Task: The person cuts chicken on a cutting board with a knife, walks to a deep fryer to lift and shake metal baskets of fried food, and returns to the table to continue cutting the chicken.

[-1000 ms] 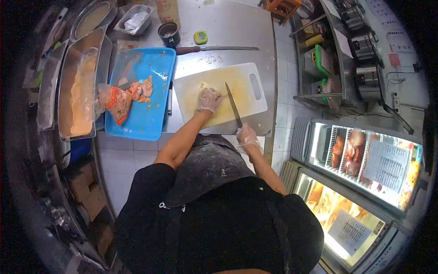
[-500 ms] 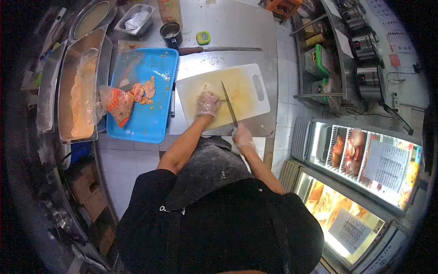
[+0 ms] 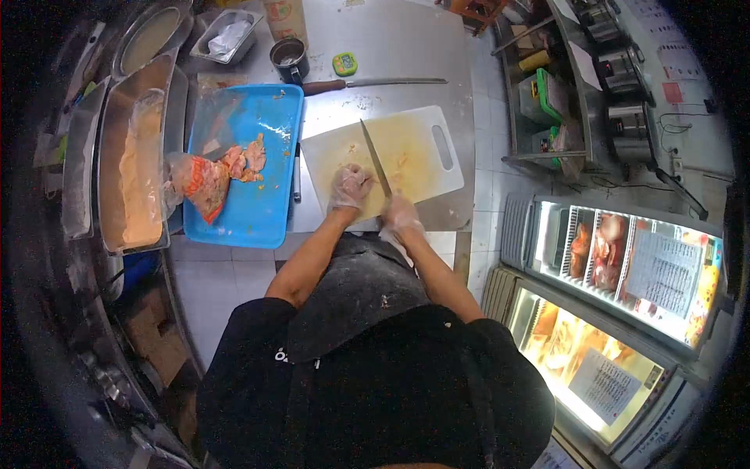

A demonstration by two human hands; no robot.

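Note:
On the white cutting board [image 3: 426,178], which is stained yellow, my left hand [image 3: 351,186] wears a clear plastic glove. Its fingers are curled over a piece of meat, mostly hidden under them. My right hand [image 3: 401,214], also gloved, is closed on the handle of a long knife [image 3: 375,156]. The blade points up and to the left across the board, just right of my left hand. Small scraps lie on the board. Left of it, a blue tray [image 3: 266,207] holds pinkish meat pieces [image 3: 251,159] and a plastic bag of meat [image 3: 205,186].
Behind the board lie a long rod with a brown handle [image 3: 324,87], a green timer [image 3: 344,63] and a dark metal mug [image 3: 290,59]. A metal bin of orange powder [image 3: 142,176] stands left of the tray. Shelving [image 3: 547,102] and lit display fridges [image 3: 617,273] are at right.
Both hands have shifted a little left on the board. The knife has moved left with my right hand, and its blade now leans further left.

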